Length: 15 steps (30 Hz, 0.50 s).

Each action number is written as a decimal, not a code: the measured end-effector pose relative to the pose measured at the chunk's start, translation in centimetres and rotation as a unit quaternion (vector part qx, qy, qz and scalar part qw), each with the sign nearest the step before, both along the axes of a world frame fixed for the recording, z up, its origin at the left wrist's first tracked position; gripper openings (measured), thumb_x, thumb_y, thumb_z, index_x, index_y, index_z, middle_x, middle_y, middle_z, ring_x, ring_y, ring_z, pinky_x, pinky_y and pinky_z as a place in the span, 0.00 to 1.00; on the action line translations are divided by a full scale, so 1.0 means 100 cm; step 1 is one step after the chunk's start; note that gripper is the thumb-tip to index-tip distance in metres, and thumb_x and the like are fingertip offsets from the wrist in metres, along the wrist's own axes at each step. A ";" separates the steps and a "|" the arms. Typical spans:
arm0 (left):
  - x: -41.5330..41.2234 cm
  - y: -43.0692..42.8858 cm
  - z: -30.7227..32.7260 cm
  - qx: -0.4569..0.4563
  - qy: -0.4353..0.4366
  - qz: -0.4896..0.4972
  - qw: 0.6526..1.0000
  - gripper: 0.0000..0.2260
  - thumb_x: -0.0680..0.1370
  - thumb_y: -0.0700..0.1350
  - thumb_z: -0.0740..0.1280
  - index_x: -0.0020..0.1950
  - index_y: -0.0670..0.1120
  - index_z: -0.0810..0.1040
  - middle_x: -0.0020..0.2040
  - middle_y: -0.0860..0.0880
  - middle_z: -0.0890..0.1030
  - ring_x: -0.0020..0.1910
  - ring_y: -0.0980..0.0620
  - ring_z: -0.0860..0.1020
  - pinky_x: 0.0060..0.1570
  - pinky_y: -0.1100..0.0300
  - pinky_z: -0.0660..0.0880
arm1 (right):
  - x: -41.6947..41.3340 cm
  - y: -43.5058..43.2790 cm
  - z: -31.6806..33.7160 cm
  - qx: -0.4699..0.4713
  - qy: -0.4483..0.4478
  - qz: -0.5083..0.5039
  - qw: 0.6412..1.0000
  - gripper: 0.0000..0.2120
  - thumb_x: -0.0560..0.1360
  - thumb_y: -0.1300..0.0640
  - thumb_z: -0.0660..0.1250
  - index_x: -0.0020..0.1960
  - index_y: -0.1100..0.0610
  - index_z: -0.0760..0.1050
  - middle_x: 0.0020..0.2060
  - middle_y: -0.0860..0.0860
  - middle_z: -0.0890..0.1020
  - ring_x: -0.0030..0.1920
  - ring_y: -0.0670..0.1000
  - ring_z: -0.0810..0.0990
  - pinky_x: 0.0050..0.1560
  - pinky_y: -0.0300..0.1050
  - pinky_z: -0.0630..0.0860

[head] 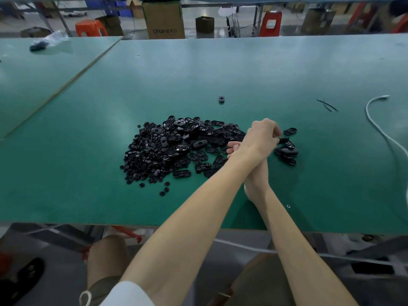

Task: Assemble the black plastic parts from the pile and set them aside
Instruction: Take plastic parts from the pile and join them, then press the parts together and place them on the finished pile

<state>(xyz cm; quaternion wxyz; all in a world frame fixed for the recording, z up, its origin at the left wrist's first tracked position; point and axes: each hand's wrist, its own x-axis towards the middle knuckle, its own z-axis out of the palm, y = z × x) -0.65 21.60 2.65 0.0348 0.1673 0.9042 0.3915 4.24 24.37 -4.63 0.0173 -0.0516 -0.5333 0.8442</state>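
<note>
Our left hand [262, 134] grips a black part [284, 140]; our right hand [233, 149], half hidden, we cannot judge. Crossed forearms may scatter the pile [167, 149].

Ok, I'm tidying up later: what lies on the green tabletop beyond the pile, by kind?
Lone black part: 1
Clear bag with dark contents: 1
Bundle of thin black strands: 1
White cable: 1
Total: 4

Your black parts pile [172, 149] lying on the worktop [198, 69], cluster [287, 152] sitting just right, one part [284, 140] being held in your left hand [262, 134]
</note>
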 end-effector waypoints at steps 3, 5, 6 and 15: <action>0.004 -0.008 -0.001 0.023 -0.004 -0.019 1.000 0.14 0.81 0.36 0.67 0.65 0.42 0.83 0.62 0.45 0.85 0.61 0.49 0.82 0.68 0.54 0.74 | 0.003 -0.001 0.004 -0.008 -0.004 0.014 1.000 0.17 0.89 0.60 0.50 0.62 0.64 0.77 0.45 0.52 0.86 0.45 0.48 0.82 0.44 0.40 0.81; 0.007 -0.015 -0.001 0.053 0.002 -0.015 0.998 0.14 0.81 0.37 0.67 0.66 0.45 0.83 0.62 0.48 0.85 0.60 0.50 0.82 0.66 0.58 0.74 | 0.004 -0.004 0.008 -0.027 -0.018 0.027 0.999 0.19 0.89 0.57 0.48 0.67 0.64 0.73 0.50 0.55 0.83 0.50 0.49 0.81 0.51 0.42 0.79; 0.009 -0.020 0.000 0.075 0.011 -0.007 0.997 0.13 0.82 0.38 0.67 0.65 0.46 0.83 0.61 0.49 0.85 0.57 0.51 0.83 0.63 0.58 0.75 | 0.003 -0.006 0.009 -0.035 -0.026 0.021 0.999 0.19 0.88 0.57 0.49 0.70 0.65 0.72 0.51 0.56 0.81 0.50 0.50 0.80 0.53 0.44 0.78; 0.014 -0.102 -0.013 -0.110 0.115 0.151 0.976 0.07 0.83 0.42 0.65 0.58 0.41 0.78 0.56 0.43 0.80 0.56 0.44 0.78 0.59 0.49 0.74 | 0.003 -0.010 0.006 0.231 0.054 -0.040 0.971 0.11 0.83 0.65 0.66 0.48 0.54 0.84 0.35 0.47 0.86 0.35 0.45 0.81 0.37 0.38 0.77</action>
